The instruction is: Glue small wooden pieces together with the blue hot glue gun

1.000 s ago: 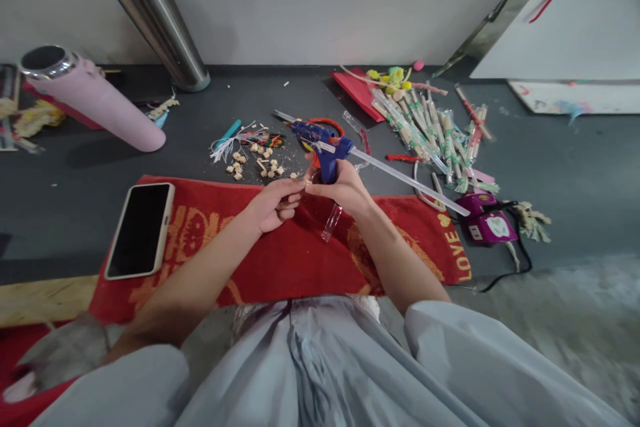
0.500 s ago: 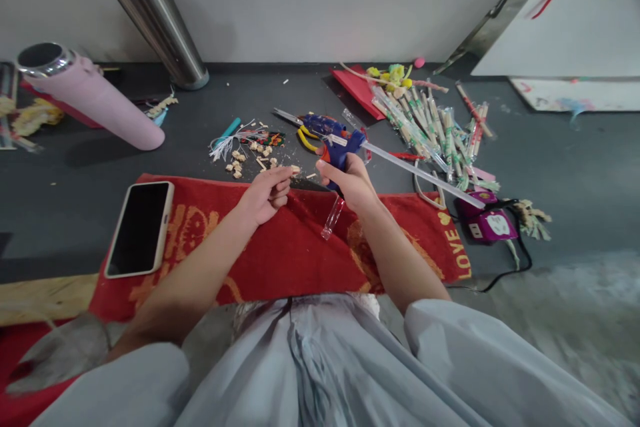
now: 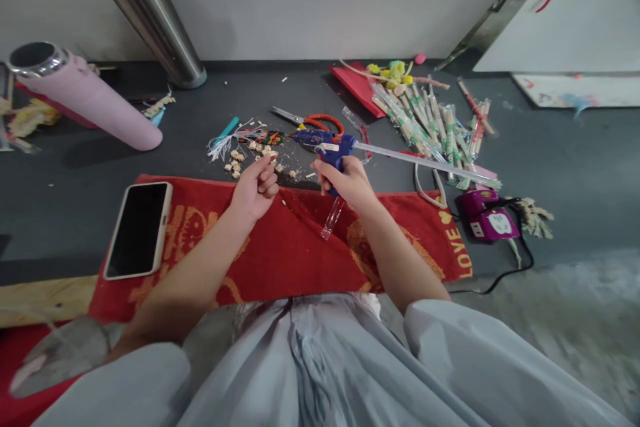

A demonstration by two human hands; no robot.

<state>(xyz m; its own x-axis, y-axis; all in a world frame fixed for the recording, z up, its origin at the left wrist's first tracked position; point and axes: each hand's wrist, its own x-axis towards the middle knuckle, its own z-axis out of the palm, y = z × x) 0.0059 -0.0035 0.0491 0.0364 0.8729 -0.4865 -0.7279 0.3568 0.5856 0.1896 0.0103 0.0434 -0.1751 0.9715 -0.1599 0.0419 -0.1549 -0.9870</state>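
Observation:
My right hand (image 3: 346, 181) is wrapped round the handle of a blue glue gun (image 3: 336, 150). Its nozzle points left, and a long translucent glue stick (image 3: 415, 159) runs out of its back to the right. Left of it, the thumb and fingers of my left hand (image 3: 256, 188) are pinched together on a small pale chip (image 3: 273, 155), partly hidden by the fingertips. Several pale crumbly chips (image 3: 236, 163) lie just beyond that hand. A dark patterned strip (image 3: 273, 139) and a bundle of white threads (image 3: 229, 145) lie behind them.
Orange-handled scissors (image 3: 325, 121) lie behind the glue gun. Wrapped sticks (image 3: 425, 120) are piled at right, near a purple box (image 3: 485, 217) with a black cord. A phone (image 3: 139, 230) rests on the red towel (image 3: 300, 247). A pink bottle (image 3: 95, 97) and steel flask (image 3: 157, 27) stand left.
My left hand has moved left and slightly away from me with the chip. The glue gun has turned more level, nozzle left, uncovering the orange scissor handles; its glue stick's rear end has swung up.

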